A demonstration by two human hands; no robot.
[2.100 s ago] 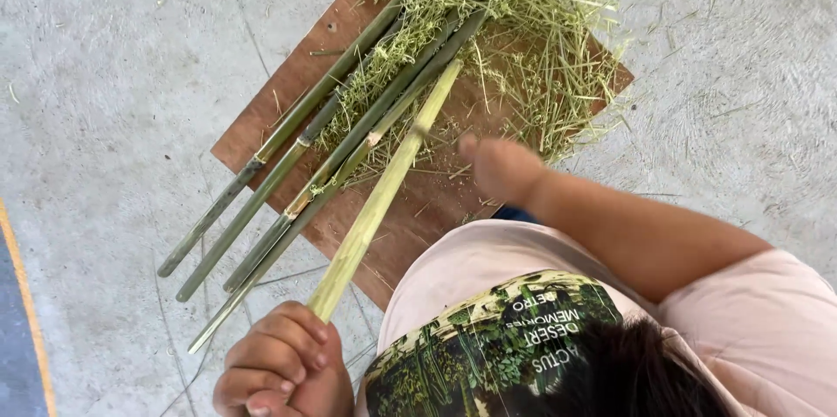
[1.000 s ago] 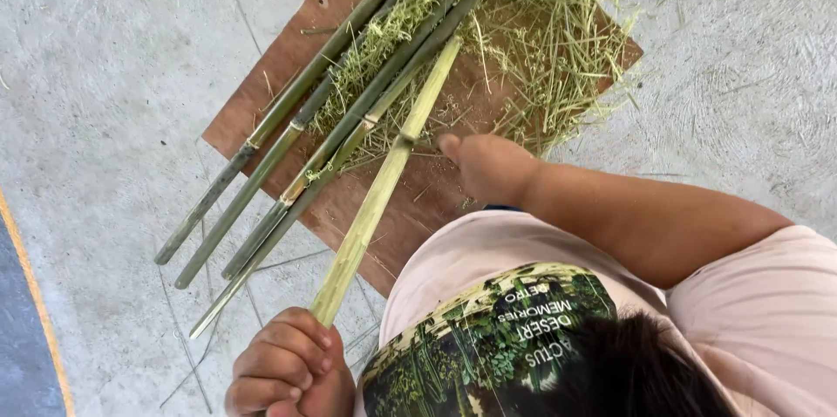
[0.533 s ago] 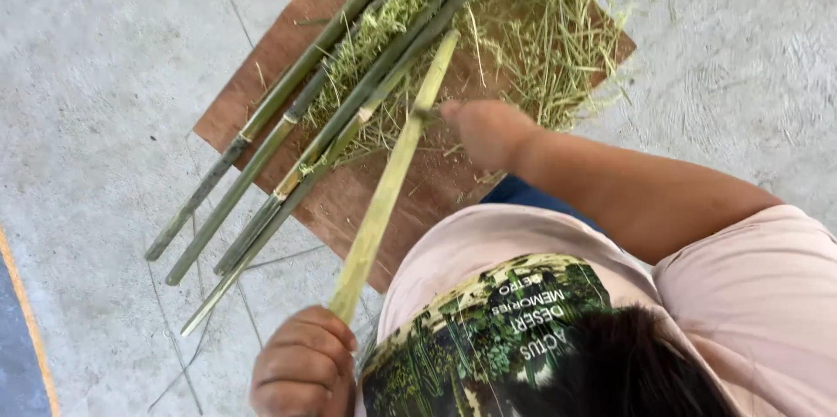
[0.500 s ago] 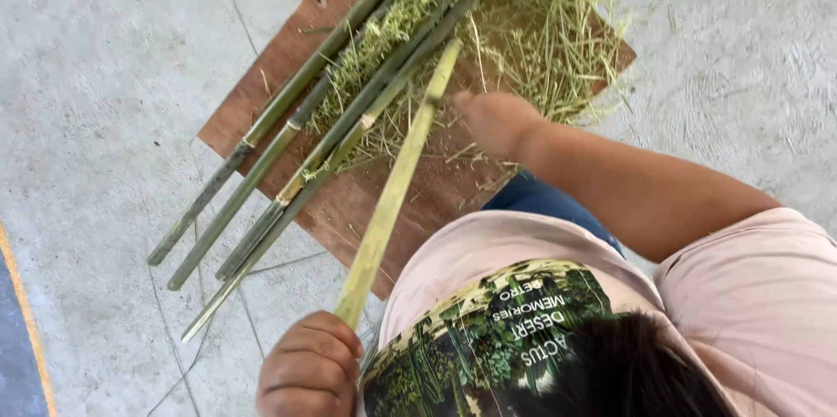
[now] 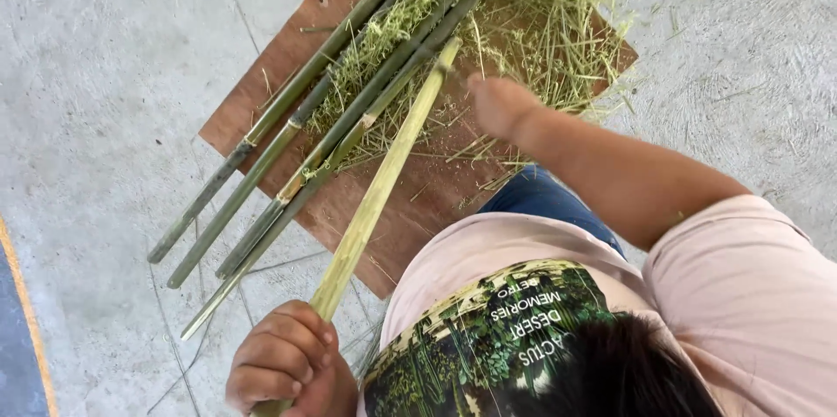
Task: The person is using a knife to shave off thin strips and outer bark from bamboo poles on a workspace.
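My left hand [image 5: 283,363] is shut on the near end of a long pale green bamboo strip [image 5: 384,177]. The strip slants up and away across a brown wooden board [image 5: 418,208]. Its far tip rests among the shavings. My right hand [image 5: 499,105] hovers beside that far tip with its back toward me. Its fingers curl under and are blurred, so I cannot tell whether they hold anything. Several darker green bamboo sticks [image 5: 288,151] lie side by side on the board, left of the pale strip.
A heap of thin green shavings [image 5: 540,16] covers the far part of the board. Grey concrete floor [image 5: 96,77] surrounds it. A blue mat edge [image 5: 17,356] shows at the lower left. A pink shirt and dark hair fill the lower right.
My right hand has moved farther along the pale strip toward its far tip. My left hand has kept its grip on the near end, shifting slightly right.
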